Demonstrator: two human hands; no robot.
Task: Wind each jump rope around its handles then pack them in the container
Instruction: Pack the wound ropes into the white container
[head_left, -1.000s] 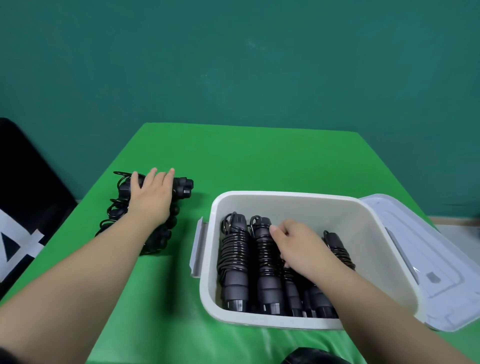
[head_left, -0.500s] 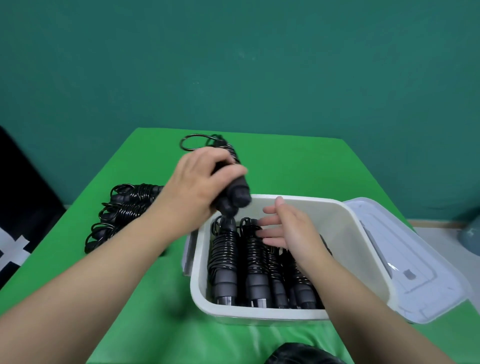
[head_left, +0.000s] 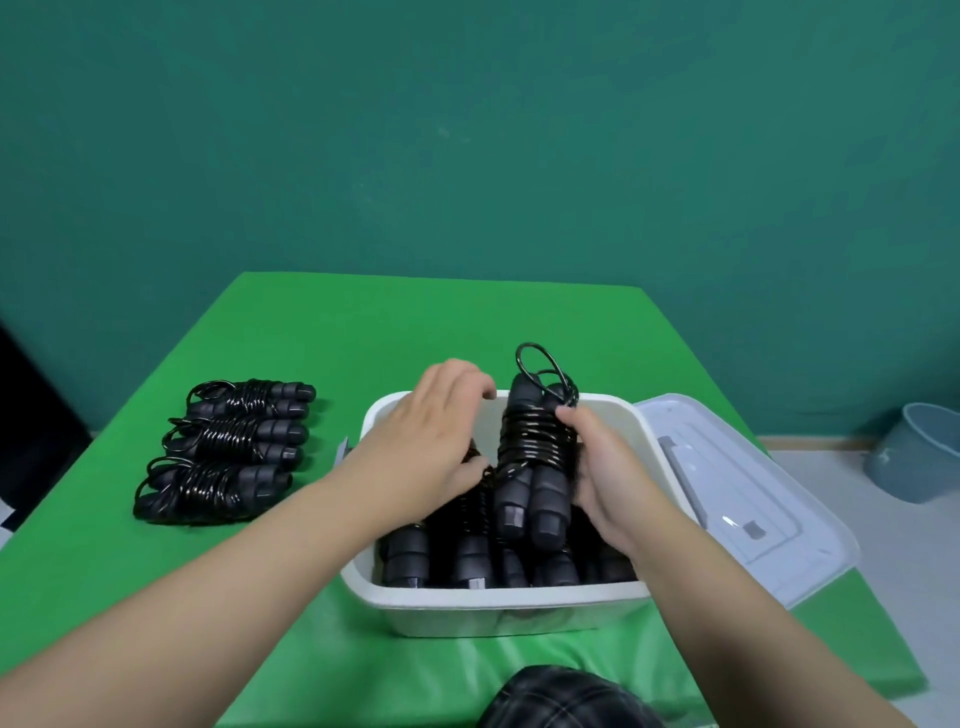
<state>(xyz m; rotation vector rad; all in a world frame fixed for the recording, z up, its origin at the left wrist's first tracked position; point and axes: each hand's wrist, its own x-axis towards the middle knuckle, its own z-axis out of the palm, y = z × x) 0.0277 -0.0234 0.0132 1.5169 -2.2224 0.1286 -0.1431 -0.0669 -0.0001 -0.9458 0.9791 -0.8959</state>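
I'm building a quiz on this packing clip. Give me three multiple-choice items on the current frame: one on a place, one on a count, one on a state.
1. Where do the unpacked wound ropes lie?
A. On the lid
B. On the green table, left of the container
C. In the bucket

2. How many wound ropes lie there?
A. One
B. Three
C. Six

3. What is the state of the container?
A. Lid off, ropes inside
B. Lid on
C. Lid off, empty

Answers:
1 B: the bundles lie on the table, left of the container.
2 B: three bundles lie side by side.
3 A: the lid rests beside the container, which holds packed ropes; the right hand grips another wound rope above them.
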